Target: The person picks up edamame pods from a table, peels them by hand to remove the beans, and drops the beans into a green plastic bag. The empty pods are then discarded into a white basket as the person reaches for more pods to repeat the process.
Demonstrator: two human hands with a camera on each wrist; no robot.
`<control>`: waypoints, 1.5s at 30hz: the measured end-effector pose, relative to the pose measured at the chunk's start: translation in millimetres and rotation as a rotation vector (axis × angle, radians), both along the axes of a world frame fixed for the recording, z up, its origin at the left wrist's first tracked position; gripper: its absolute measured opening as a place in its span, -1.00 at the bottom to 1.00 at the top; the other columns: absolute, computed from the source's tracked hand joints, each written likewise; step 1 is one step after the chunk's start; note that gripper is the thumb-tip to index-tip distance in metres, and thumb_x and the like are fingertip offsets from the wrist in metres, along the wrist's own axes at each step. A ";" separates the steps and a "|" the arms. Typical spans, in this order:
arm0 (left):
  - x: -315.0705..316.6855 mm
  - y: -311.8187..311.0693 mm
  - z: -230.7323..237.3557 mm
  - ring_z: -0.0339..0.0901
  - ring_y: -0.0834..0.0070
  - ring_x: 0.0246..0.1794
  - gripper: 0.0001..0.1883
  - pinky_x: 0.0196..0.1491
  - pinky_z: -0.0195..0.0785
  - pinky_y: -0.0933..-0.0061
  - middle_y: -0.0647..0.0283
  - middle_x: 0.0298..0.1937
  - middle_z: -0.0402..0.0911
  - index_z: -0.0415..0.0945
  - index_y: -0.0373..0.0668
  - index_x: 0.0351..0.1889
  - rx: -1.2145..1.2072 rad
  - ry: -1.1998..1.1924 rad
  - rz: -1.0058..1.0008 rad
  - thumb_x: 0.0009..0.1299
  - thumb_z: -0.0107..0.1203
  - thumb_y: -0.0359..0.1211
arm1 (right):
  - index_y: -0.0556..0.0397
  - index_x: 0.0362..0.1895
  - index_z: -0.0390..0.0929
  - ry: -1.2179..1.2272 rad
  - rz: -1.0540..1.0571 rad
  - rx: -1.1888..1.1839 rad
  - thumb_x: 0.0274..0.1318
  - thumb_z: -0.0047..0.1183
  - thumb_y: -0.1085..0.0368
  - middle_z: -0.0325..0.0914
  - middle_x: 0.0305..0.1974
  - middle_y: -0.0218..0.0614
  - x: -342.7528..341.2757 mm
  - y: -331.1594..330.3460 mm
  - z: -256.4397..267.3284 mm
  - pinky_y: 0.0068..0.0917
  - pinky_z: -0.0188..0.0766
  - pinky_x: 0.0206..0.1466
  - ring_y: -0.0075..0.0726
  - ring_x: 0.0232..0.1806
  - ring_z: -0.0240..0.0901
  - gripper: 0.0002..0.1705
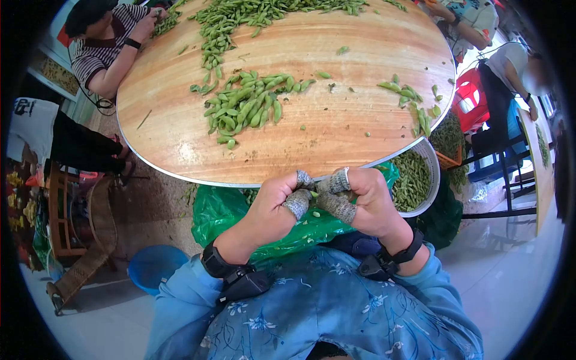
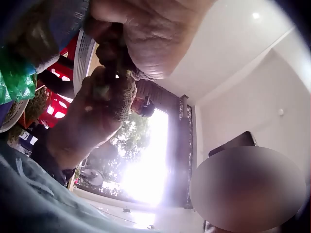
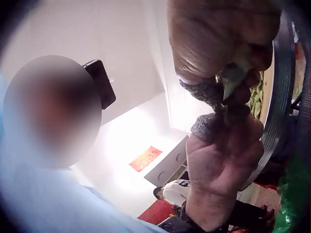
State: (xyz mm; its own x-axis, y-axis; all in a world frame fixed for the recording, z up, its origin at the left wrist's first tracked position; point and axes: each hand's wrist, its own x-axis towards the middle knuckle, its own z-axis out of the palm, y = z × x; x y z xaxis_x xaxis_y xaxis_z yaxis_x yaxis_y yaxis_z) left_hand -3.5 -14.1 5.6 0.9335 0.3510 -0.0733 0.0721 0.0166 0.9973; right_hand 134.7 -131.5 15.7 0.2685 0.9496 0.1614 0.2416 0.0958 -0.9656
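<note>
Close to the table's near edge, my left hand (image 1: pixel 270 207) and right hand (image 1: pixel 372 201) meet fingertip to fingertip. Grey knitted covers wrap the thumb and forefinger of each. Between them they pinch a green bean pod (image 1: pixel 314 194), mostly hidden by the fingers in the head view. From the right wrist, the pod (image 3: pixel 234 80) shows under the curled right fingers, its tip towards the left fingertips. Below the hands a green plastic bag (image 1: pixel 222 216) spreads over the lap, with a few loose beans on it. A small heap of pods (image 1: pixel 246 105) lies ahead on the table.
The round wooden table (image 1: pixel 336 138) carries a larger pod pile (image 1: pixel 228 24) at the back and scattered pods (image 1: pixel 405 93) at right. Right of the lap stands a white basket (image 1: pixel 435 180) of pods. A blue basin (image 1: pixel 153 267) sits on the floor at left. Other people work around.
</note>
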 end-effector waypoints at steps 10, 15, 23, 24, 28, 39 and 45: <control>-3.1 1.2 -3.1 0.25 0.69 -0.47 -0.83 -0.40 0.17 0.62 0.38 -0.54 0.37 0.38 -0.32 -0.38 0.024 0.029 0.072 0.09 -0.20 -0.60 | 0.18 -0.45 0.51 -0.042 -0.104 0.030 -0.16 0.09 0.43 0.47 -0.58 -0.23 -8.1 1.2 -5.1 -0.56 0.29 -0.49 -0.48 -0.56 0.39 -0.90; -10.9 -1.7 17.7 0.27 0.69 -0.49 -0.78 -0.39 0.21 0.64 0.37 -0.49 0.40 0.38 -0.27 -0.23 0.318 0.026 0.138 0.15 0.06 -0.51 | 0.21 -0.42 0.52 0.044 -0.094 -0.029 -0.11 0.07 0.42 0.49 -0.57 -0.30 -4.0 2.0 -5.5 -0.60 0.30 -0.47 -0.57 -0.54 0.37 -0.89; -9.6 0.1 6.5 0.33 0.72 -0.41 -0.84 -0.34 0.25 0.68 0.39 -0.41 0.43 0.39 -0.29 -0.28 0.031 -0.003 0.090 0.17 0.05 -0.54 | 0.18 -0.34 0.52 0.034 -0.010 0.043 -0.09 0.09 0.40 0.48 -0.52 -0.23 -11.0 4.2 -4.8 -0.58 0.29 -0.45 -0.47 -0.52 0.38 -0.84; -9.2 -0.3 1.4 0.34 0.71 -0.40 -0.84 -0.35 0.25 0.66 0.40 -0.41 0.43 0.39 -0.29 -0.29 -0.027 -0.015 0.099 0.15 0.01 -0.58 | 0.17 -0.35 0.51 -0.007 -0.001 0.050 -0.11 0.10 0.42 0.46 -0.54 -0.21 -11.6 4.4 -6.5 -0.55 0.28 -0.46 -0.41 -0.53 0.37 -0.85; -9.1 -1.7 -13.2 0.35 0.68 -0.39 -0.78 -0.35 0.27 0.63 0.39 -0.45 0.41 0.37 -0.27 -0.33 -0.049 -0.007 0.113 0.06 -0.09 -0.67 | 0.15 -0.41 0.50 -0.069 0.000 0.045 -0.16 0.11 0.45 0.40 -0.60 -0.18 -16.7 2.0 -6.8 -0.47 0.26 -0.49 -0.26 -0.56 0.35 -0.87; -24.9 37.4 3.4 0.47 0.44 -0.53 -0.83 -0.44 0.32 0.51 0.19 -0.52 0.50 0.44 -0.26 -0.33 0.845 0.041 0.598 0.11 0.11 -0.50 | 0.27 -0.23 0.44 -0.504 -0.568 -0.501 -0.14 -0.01 0.53 0.49 -0.44 -0.21 79.6 -88.2 -12.3 -0.55 0.31 -0.31 -0.47 -0.41 0.37 -0.74; -23.9 74.3 -0.3 0.43 0.13 -0.53 -0.84 -0.49 0.24 0.21 0.08 -0.57 0.46 0.40 -0.23 -0.44 1.165 0.410 0.607 0.10 0.09 -0.35 | 0.26 -0.27 0.45 -0.327 -0.600 -0.326 -0.14 -0.02 0.55 0.48 -0.46 -0.32 81.1 -94.2 -28.5 -0.60 0.29 -0.32 -0.52 -0.41 0.34 -0.77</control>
State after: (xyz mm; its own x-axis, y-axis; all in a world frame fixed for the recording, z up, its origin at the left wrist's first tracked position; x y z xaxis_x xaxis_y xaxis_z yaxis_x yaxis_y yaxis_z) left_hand -27.4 60.3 5.3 0.5965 0.7398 0.3112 0.6433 -0.6725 0.3660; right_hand 215.8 -225.8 -12.7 0.7411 0.6689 0.0571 0.4409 -0.4207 -0.7929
